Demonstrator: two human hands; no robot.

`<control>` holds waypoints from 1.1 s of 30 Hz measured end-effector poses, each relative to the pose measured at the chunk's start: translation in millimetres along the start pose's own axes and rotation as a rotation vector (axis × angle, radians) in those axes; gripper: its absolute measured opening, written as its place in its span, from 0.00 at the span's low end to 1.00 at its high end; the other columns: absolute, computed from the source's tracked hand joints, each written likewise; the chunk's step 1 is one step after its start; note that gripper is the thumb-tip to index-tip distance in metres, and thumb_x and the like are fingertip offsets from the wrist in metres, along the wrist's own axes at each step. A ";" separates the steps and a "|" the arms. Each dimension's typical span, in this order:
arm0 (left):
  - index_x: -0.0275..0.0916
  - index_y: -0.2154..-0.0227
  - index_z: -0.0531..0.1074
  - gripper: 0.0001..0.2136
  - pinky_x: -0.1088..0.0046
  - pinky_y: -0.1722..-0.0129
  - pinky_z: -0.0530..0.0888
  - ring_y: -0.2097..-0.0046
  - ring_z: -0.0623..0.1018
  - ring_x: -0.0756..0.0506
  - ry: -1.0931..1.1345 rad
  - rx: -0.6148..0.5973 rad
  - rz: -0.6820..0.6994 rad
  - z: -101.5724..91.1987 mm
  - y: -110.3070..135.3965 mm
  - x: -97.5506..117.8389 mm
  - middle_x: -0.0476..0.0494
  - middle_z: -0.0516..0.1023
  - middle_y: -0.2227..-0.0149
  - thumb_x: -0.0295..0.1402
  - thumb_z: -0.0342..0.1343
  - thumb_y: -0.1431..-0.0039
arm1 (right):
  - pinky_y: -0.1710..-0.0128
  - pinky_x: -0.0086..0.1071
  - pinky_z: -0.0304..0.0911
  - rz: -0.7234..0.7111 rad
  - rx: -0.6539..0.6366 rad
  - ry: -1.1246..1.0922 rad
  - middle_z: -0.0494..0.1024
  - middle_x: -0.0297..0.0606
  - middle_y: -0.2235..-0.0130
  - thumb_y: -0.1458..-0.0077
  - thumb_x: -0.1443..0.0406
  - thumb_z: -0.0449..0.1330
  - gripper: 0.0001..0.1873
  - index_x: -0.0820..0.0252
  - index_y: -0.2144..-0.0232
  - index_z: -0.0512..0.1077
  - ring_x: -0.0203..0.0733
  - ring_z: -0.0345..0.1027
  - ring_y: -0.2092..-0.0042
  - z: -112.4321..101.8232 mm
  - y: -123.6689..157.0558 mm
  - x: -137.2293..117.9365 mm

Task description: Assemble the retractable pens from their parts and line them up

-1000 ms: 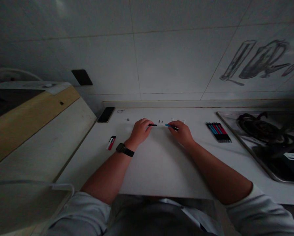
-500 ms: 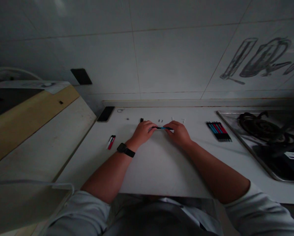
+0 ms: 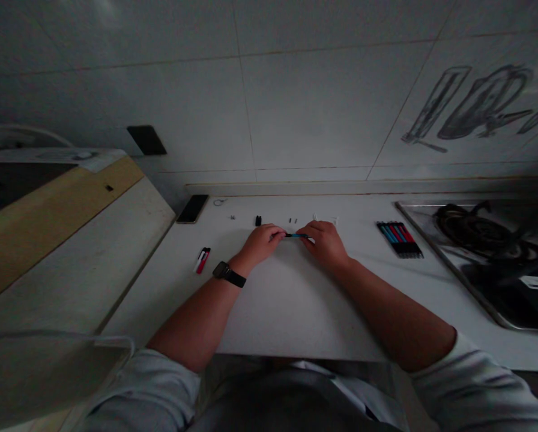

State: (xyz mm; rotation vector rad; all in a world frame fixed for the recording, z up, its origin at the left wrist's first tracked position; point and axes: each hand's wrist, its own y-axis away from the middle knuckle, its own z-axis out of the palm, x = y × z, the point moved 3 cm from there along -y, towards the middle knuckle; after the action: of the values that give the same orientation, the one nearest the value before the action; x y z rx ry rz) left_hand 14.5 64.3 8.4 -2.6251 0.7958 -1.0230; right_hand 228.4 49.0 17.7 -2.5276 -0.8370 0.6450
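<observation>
Both of my hands meet over the far middle of a white counter (image 3: 296,300). My left hand (image 3: 262,241), with a black watch on its wrist, pinches one end of a thin blue and black pen (image 3: 296,235). My right hand (image 3: 325,243) is closed on the pen's other end. The pen lies level between my fingertips, just above the counter. A small black part (image 3: 258,221) lies just beyond my left hand, and tiny loose parts (image 3: 293,220) lie beyond the pen.
A row of several blue, red and black pens (image 3: 400,239) lies to the right. A red and white object (image 3: 202,260) sits to the left, a dark phone (image 3: 193,208) at the back left. A gas hob (image 3: 485,246) fills the right side.
My hands have come closer together and the pen between them looks shorter, its white middle no longer showing. A small black part now lies uncovered beyond my left hand.
</observation>
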 end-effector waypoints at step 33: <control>0.40 0.60 0.76 0.08 0.60 0.45 0.75 0.50 0.77 0.43 0.039 0.019 0.151 -0.9 2.9 -8.5 0.41 0.76 0.54 0.35 0.53 0.28 | 0.45 0.44 0.56 -0.053 0.008 0.035 0.84 0.41 0.57 0.33 0.64 0.60 0.10 0.55 0.55 0.81 0.48 0.74 0.56 0.0 2.6 -5.1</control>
State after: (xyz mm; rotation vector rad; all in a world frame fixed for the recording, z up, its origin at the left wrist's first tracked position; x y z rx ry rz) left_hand 7.5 66.6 3.1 -2.4924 0.9716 -1.0373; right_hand 226.0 43.8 17.9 -2.4936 -0.8842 0.5840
